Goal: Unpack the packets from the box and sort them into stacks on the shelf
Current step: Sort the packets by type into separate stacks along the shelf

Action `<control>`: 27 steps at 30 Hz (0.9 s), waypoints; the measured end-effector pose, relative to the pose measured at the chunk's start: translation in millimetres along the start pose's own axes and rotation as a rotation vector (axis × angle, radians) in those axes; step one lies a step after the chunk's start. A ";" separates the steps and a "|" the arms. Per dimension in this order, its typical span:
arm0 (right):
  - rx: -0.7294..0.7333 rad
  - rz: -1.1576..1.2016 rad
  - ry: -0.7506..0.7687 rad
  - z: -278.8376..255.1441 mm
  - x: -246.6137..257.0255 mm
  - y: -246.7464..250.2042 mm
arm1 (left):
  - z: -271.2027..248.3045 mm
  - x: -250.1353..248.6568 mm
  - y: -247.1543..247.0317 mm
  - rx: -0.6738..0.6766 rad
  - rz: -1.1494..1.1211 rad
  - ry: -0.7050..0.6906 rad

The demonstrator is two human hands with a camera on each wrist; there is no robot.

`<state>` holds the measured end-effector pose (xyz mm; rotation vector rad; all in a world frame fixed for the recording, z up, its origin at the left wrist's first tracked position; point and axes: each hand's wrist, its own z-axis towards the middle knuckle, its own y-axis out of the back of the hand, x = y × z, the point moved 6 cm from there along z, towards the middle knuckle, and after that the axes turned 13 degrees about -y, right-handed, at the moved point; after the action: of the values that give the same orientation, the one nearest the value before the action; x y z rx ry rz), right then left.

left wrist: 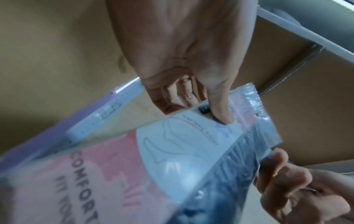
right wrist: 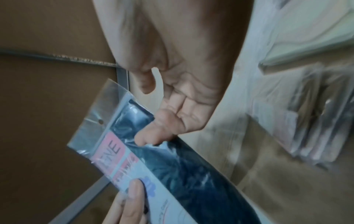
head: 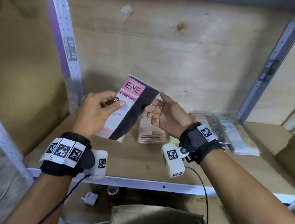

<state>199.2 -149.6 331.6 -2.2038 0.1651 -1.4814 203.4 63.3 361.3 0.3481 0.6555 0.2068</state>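
above the shelf [head: 124,163] both hands hold one stocking packet [head: 126,109] face-up, likely to read its type: left hand [head: 96,113] grips it, right hand [head: 167,116] fingers pinch its edge, stacks [head: 151,132] below.

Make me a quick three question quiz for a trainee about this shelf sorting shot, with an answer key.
1. True or false: both hands hold the stocking packet above the shelf.
2. Which colour is the panel behind the letters ENE on the held packet? A pink, B green, C yellow.
3. Fill in: the left hand presses its ____ on the packet's front.

Key:
1. True; the right hand takes the dark edge.
2. A.
3. Thumb.
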 end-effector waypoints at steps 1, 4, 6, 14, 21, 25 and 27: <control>-0.010 0.002 0.007 -3.8 -0.2 9.1 | 0.1 2.5 -10.8 0.009 -0.064 0.018; -0.117 -0.165 0.070 -11.6 -6.9 41.4 | -4.9 16.8 -43.2 -0.004 -0.253 0.106; -0.231 -0.434 0.116 -14.6 -16.6 62.1 | -11.2 25.9 -63.2 -0.029 -0.316 0.194; -0.165 -0.474 0.083 -26.3 -47.1 109.2 | -29.2 52.0 -118.9 -0.023 -0.488 0.541; -0.057 -0.440 0.007 -32.9 -39.9 130.1 | -12.8 75.0 -96.2 -0.303 -0.567 0.575; -0.145 -0.545 0.000 -33.6 -34.8 143.9 | -17.5 88.0 -93.4 -0.149 -0.513 0.583; -0.276 -0.488 0.058 -34.7 -28.0 153.2 | -23.5 92.6 -95.0 -0.071 -0.372 0.560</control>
<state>181.2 -285.4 249.8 -2.5474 -0.1756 -1.8731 268.0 9.0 256.3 0.0891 1.2472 -0.0342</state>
